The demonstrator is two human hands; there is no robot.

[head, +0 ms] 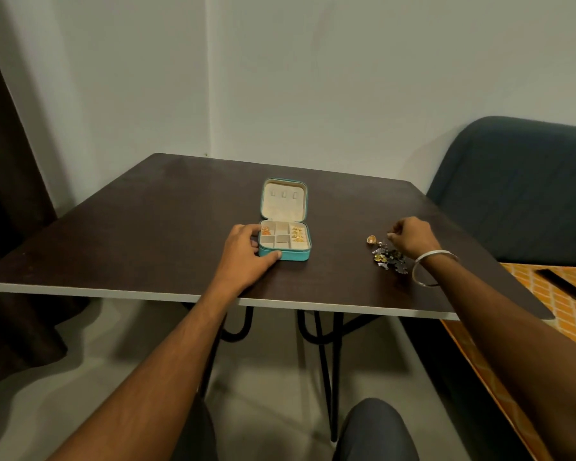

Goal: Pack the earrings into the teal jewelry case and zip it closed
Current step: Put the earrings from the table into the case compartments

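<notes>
The teal jewelry case [293, 255] lies open in the middle of the dark table [147, 234], its cream lid [284, 199] standing up at the back. Gold earrings [298, 235] fill its right compartments and an orange pair [266, 231] sits at the left. My left hand [245, 252] rests against the case's left front corner, thumb along its front wall. A pile of silver and gold earrings [389, 257] lies to the right, with one gold earring [370, 240] apart from it. My right hand [413, 237], a silver bangle on its wrist, hovers over the pile with fingers pinched; what they hold is too small to tell.
A dark blue chair back [519, 191] stands past the table's right edge. An orange patterned surface [559, 294] with a black object [566, 283] lies at the right. A brown curtain [7, 201] hangs at the left. My knees are below the table's white front edge.
</notes>
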